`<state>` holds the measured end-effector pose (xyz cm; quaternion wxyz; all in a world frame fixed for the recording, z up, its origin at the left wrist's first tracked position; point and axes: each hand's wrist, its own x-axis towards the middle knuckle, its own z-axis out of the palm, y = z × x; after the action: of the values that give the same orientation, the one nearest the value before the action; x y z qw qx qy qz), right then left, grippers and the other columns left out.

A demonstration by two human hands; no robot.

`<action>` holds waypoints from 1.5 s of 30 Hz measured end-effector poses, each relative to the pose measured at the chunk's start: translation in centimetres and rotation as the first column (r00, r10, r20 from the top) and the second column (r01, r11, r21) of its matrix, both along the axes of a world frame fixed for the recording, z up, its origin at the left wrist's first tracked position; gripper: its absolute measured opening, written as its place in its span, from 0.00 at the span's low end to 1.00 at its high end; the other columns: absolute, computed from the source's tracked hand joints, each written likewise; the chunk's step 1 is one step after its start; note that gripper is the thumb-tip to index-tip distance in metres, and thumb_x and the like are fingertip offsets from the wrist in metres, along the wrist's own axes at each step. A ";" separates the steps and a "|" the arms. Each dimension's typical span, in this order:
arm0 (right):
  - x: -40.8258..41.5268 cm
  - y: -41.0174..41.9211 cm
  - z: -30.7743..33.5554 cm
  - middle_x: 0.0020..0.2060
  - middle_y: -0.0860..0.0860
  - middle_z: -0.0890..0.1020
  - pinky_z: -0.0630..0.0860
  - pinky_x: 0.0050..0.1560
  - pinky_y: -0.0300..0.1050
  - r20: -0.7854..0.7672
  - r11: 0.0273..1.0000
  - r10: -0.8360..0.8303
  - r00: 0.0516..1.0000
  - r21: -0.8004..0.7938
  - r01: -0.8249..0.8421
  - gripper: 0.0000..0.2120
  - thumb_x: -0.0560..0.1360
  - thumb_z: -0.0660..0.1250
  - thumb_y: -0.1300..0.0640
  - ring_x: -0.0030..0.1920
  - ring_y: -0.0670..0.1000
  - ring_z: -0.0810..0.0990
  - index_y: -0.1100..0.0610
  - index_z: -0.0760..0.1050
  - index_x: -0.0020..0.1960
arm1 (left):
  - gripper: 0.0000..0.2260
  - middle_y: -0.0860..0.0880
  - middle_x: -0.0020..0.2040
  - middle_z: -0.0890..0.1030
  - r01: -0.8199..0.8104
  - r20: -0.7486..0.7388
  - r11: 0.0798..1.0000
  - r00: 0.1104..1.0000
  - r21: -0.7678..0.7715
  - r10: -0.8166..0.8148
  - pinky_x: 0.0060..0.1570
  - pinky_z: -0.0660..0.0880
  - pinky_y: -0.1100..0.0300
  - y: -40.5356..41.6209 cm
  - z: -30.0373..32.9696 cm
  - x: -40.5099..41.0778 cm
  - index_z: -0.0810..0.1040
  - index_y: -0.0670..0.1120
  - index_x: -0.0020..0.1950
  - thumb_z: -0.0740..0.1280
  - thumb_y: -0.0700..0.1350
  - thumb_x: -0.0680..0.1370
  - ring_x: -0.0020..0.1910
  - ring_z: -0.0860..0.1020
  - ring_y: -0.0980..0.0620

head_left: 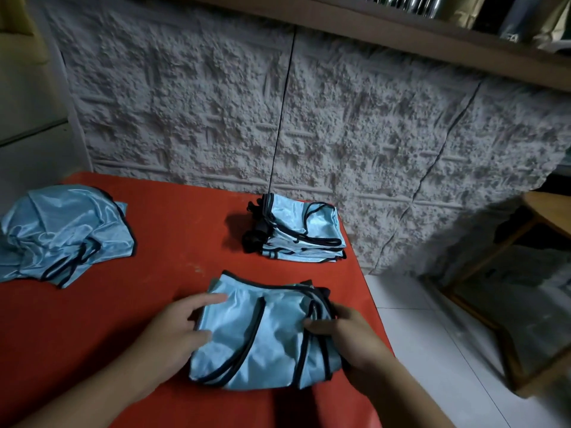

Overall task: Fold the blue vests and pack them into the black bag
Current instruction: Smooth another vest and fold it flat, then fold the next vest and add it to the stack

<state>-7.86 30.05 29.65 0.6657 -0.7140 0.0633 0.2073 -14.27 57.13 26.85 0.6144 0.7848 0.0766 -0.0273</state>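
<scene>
Glossy blue vest (262, 332) with black piping, left hand (173, 332) flat on it, right hand (349, 332) pinching its bunched edge.

There is a single view, from a camera worn on the person's head. It looks forward and steeply down across a red table (129, 307) toward a textured white wall (278, 118) at twelve o'clock. The lens is wide, so the wall's seams and the shelf (432, 35) at one o'clock bow outward. The camera sits close: both forearms enter from the bottom edge at six o'clock, and the left hand (173, 332) and right hand (346, 332) fill the lower middle. A tiled floor (432, 329) shows at four o'clock. No second view shares the scene.
</scene>
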 end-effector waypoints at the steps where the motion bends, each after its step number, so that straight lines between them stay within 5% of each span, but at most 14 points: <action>1: 1.3 -0.5 0.8 0.49 0.63 0.86 0.80 0.57 0.65 0.009 1.000 -0.018 1.000 0.021 0.018 0.15 0.72 0.70 0.74 0.50 0.66 0.86 0.66 0.80 0.58 | 0.29 0.47 0.49 0.83 0.002 0.026 1.000 1.000 -0.017 -0.001 0.36 0.71 0.72 -0.3 0.9 1.2 0.84 0.61 0.59 0.68 0.28 0.73 0.45 0.77 0.47; 6: 10.5 -1.3 6.3 0.47 0.66 0.86 0.83 0.50 0.61 0.118 0.996 -0.081 0.990 -0.032 0.086 0.13 0.72 0.69 0.74 0.47 0.66 0.86 0.70 0.80 0.56 | 0.28 0.53 0.54 0.84 -0.014 0.178 1.000 0.984 -0.021 0.017 0.44 0.75 0.69 -2.1 6.4 10.6 0.81 0.51 0.64 0.70 0.30 0.68 0.46 0.82 0.60; 9: 17.7 -1.2 8.6 0.46 0.66 0.86 0.83 0.50 0.64 0.197 0.976 -0.083 0.977 -0.181 0.119 0.14 0.70 0.74 0.70 0.46 0.65 0.86 0.71 0.80 0.54 | 0.31 0.42 0.57 0.83 -0.041 0.212 0.999 0.976 -0.027 0.046 0.42 0.75 0.63 -1.9 7.7 18.1 0.81 0.50 0.66 0.69 0.37 0.62 0.50 0.81 0.48; 12: 23.5 -0.8 8.6 0.46 0.64 0.86 0.83 0.51 0.63 0.208 0.955 -0.079 0.975 -0.264 0.134 0.17 0.68 0.79 0.65 0.46 0.64 0.87 0.69 0.80 0.54 | 0.28 0.42 0.62 0.81 -0.062 0.203 0.998 0.977 0.018 0.057 0.48 0.75 0.60 -1.6 7.0 24.3 0.80 0.51 0.67 0.70 0.35 0.67 0.54 0.80 0.49; 16: 28.3 0.5 6.3 0.44 0.60 0.86 0.84 0.48 0.61 0.275 0.905 -0.124 0.953 -0.364 0.222 0.15 0.67 0.81 0.62 0.44 0.61 0.87 0.65 0.81 0.49 | 0.24 0.44 0.55 0.79 -0.125 0.152 0.988 0.982 0.086 0.111 0.31 0.71 0.65 -1.9 3.5 29.2 0.78 0.50 0.69 0.69 0.33 0.75 0.36 0.76 0.51; 21: 29.3 0.6 0.7 0.40 0.58 0.85 0.83 0.36 0.48 0.265 0.817 -0.147 0.953 -0.510 0.268 0.19 0.64 0.84 0.55 0.37 0.56 0.85 0.63 0.81 0.46 | 0.23 0.46 0.64 0.77 -0.141 0.085 0.974 0.988 0.177 0.128 0.59 0.74 0.60 -2.2 -0.8 30.2 0.77 0.48 0.70 0.64 0.33 0.76 0.59 0.77 0.47; 25: 28.7 0.4 -1.9 0.32 0.54 0.81 0.70 0.26 0.40 0.317 0.779 -0.173 0.933 -0.535 0.327 0.18 0.65 0.84 0.52 0.28 0.50 0.77 0.59 0.76 0.37 | 0.25 0.44 0.71 0.75 -0.152 0.071 0.969 0.988 0.196 0.140 0.60 0.70 0.61 -2.6 -1.5 30.0 0.74 0.48 0.74 0.60 0.33 0.79 0.66 0.76 0.43; 31: 26.9 1.6 -1.0 0.37 0.54 0.81 0.71 0.31 0.43 0.472 0.627 -0.146 0.870 -0.636 0.450 0.16 0.70 0.77 0.48 0.34 0.53 0.78 0.60 0.77 0.45 | 0.17 0.48 0.65 0.79 -0.142 0.131 0.978 0.984 0.154 0.122 0.60 0.77 0.55 -1.7 -1.0 27.4 0.77 0.49 0.71 0.66 0.45 0.81 0.55 0.79 0.50; 33: 25.0 2.1 -1.2 0.48 0.55 0.81 0.77 0.44 0.48 0.534 0.573 -0.135 0.834 -0.645 0.506 0.24 0.71 0.72 0.45 0.47 0.56 0.80 0.60 0.75 0.59 | 0.15 0.50 0.63 0.81 -0.146 0.165 0.979 0.979 0.141 0.123 0.60 0.79 0.52 -0.4 -1.0 25.1 0.80 0.50 0.68 0.66 0.45 0.82 0.57 0.80 0.49; 36: 19.6 4.1 -2.4 0.61 0.57 0.77 0.72 0.65 0.60 0.654 0.561 0.008 0.756 -0.629 0.538 0.26 0.73 0.69 0.46 0.64 0.61 0.74 0.59 0.73 0.65 | 0.11 0.49 0.47 0.82 -0.195 0.196 0.963 0.968 0.183 0.159 0.37 0.78 0.62 1.7 -0.8 19.1 0.81 0.53 0.62 0.66 0.43 0.82 0.44 0.82 0.45; 38: 14.4 6.4 -3.3 0.60 0.57 0.78 0.71 0.67 0.59 0.695 0.686 0.100 0.712 -0.567 0.456 0.20 0.73 0.70 0.52 0.64 0.62 0.75 0.58 0.75 0.62 | 0.11 0.45 0.38 0.81 -0.225 0.189 0.962 0.962 0.152 0.196 0.32 0.75 0.58 3.9 -0.7 14.0 0.81 0.55 0.56 0.67 0.39 0.81 0.37 0.79 0.45; 41: 6.3 9.4 -5.4 0.61 0.51 0.80 0.72 0.63 0.44 0.576 0.769 0.226 0.786 -0.601 0.219 0.19 0.75 0.71 0.54 0.63 0.56 0.78 0.53 0.74 0.65 | 0.15 0.46 0.42 0.85 -0.302 0.223 0.938 0.939 0.173 0.261 0.37 0.76 0.62 6.7 -2.1 8.2 0.81 0.56 0.55 0.68 0.35 0.80 0.40 0.84 0.46; 43: 1.7 11.9 -6.5 0.60 0.45 0.81 0.70 0.59 0.34 0.472 0.785 0.367 0.802 -0.619 0.005 0.20 0.75 0.72 0.52 0.62 0.48 0.80 0.47 0.73 0.65 | 0.17 0.49 0.48 0.86 -0.423 0.356 0.865 0.879 0.270 0.319 0.46 0.80 0.60 10.0 -2.9 5.2 0.81 0.56 0.54 0.69 0.33 0.78 0.44 0.85 0.50; 45: -1.5 14.7 -7.7 0.71 0.38 0.72 0.62 0.68 0.29 0.419 0.770 0.522 0.743 -0.607 -0.198 0.30 0.75 0.71 0.49 0.71 0.39 0.70 0.41 0.65 0.74 | 0.15 0.49 0.55 0.84 -0.547 0.512 0.713 0.804 0.438 0.303 0.57 0.78 0.54 14.1 -3.1 3.0 0.84 0.48 0.57 0.70 0.32 0.75 0.53 0.82 0.51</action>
<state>-9.39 44.77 21.91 0.3762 -0.8935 -0.2283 0.0901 -11.25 71.27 23.74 0.3440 0.8778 0.1354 0.3047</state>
